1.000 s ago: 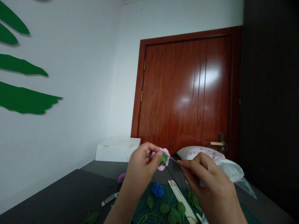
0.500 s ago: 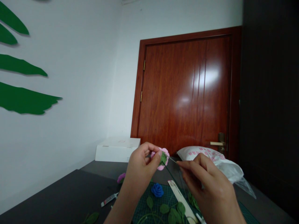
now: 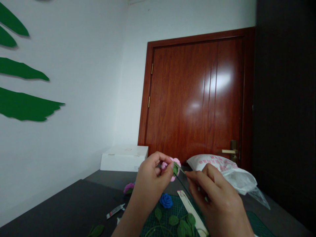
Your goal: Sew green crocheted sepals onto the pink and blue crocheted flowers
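My left hand [image 3: 155,176] is closed, pinching the edge of a pink crochet flower [image 3: 175,161] between thumb and fingertips. The flower's green back [image 3: 175,169] faces me. From it a dark green stem [image 3: 182,184] slants down toward my right palm. My right hand [image 3: 217,194], also closed, grips a thin needle-like piece [image 3: 181,169] whose far end meets the green back. Whether its tip is inside the stitches I cannot tell. Under the hands, a blue flower [image 3: 166,200] and green leaves [image 3: 182,225] lie on a green cutting mat [image 3: 151,219].
A pale ruler-like strip [image 3: 191,210] crosses the mat. To the left are a small tube [image 3: 115,211], a purple flower [image 3: 128,188] and a leaf [image 3: 96,230]. A white box [image 3: 123,159] and a white plastic bag [image 3: 217,163] stand behind, before a wooden door [image 3: 187,98].
The pink flower has shifted slightly right and turned more edge-on. My right fingertips have come a little closer to it, so less of the thin piece shows.
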A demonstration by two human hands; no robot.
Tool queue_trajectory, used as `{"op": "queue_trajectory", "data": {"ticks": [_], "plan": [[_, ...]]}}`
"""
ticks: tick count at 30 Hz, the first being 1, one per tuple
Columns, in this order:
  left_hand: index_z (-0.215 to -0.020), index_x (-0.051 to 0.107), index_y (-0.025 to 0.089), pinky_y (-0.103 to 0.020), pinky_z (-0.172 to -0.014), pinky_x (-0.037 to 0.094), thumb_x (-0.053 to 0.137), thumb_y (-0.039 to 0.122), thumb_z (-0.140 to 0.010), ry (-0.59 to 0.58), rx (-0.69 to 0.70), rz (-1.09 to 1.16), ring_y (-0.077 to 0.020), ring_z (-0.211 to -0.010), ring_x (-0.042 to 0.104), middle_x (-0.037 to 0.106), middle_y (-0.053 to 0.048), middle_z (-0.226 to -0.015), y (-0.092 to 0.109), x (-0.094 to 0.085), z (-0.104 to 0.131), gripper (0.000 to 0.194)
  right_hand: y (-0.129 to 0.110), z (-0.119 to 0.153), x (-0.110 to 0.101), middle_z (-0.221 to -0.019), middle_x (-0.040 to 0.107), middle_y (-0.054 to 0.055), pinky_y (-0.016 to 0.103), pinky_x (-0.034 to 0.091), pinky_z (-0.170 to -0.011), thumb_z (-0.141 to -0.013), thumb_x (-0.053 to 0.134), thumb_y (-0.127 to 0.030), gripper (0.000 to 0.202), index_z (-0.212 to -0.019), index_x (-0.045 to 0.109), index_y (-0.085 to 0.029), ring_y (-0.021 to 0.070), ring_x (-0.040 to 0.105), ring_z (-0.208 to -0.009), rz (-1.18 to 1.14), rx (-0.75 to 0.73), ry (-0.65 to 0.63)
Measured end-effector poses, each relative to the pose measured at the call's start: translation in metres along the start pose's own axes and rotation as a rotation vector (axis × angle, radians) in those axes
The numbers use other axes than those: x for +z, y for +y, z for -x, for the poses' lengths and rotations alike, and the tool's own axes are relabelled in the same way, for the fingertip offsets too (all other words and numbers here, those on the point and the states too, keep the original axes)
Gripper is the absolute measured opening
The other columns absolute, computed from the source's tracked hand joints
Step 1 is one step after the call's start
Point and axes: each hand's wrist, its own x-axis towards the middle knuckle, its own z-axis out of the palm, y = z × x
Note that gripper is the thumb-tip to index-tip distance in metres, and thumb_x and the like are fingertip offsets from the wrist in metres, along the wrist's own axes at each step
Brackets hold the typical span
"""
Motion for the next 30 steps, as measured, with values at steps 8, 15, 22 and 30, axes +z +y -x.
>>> {"op": "queue_trajectory", "data": {"ticks": [8,15,22,30], "plan": [[-0.082,0.057,0.02,-0.035,-0.074,0.058,0.062,0.023,-0.082,0.031,0.096,-0.144,-0.0203,-0.08,0.069,0.071,-0.008,-0.094,0.004,0.001,0.002,0.006,-0.001,0.001,-0.003,-0.075,0.051,0.002,0.027,0.046,-0.048,-0.095,0.053,-0.019,0.014,-0.096,0.067,-0.019,0.014,0.057,-0.055,0.025,-0.018,-0.001],[-0.094,0.054,0.022,-0.037,-0.083,0.055,0.058,0.018,-0.085,0.039,0.161,-0.243,-0.0212,-0.091,0.067,0.07,-0.006,-0.099,0.005,-0.001,0.006,0.01,0.0,0.002,-0.006,-0.075,0.05,0.002,0.027,0.045,-0.049,-0.096,0.051,-0.018,0.015,-0.095,0.066,-0.018,0.0139,0.056,-0.055,0.037,-0.02,-0.014],[-0.096,0.055,0.022,-0.04,-0.087,0.053,0.055,0.016,-0.086,0.002,0.163,-0.33,-0.0225,-0.094,0.066,0.07,-0.006,-0.1,0.004,0.0,0.008,0.012,0.003,0.004,-0.01,-0.078,0.053,0.004,0.029,0.046,-0.05,-0.098,0.048,-0.022,0.02,-0.104,0.067,-0.02,0.0156,0.056,-0.057,0.116,-0.048,-0.057],[-0.097,0.054,0.022,-0.043,-0.086,0.052,0.054,0.014,-0.086,-0.022,0.177,-0.341,-0.0233,-0.095,0.065,0.068,-0.006,-0.1,0.003,-0.001,0.009,0.014,0.0,0.006,-0.017,-0.083,0.056,0.006,0.03,0.051,-0.052,-0.099,0.045,-0.024,0.022,-0.106,0.067,-0.021,0.0199,0.062,-0.066,0.187,-0.053,-0.158]]}}
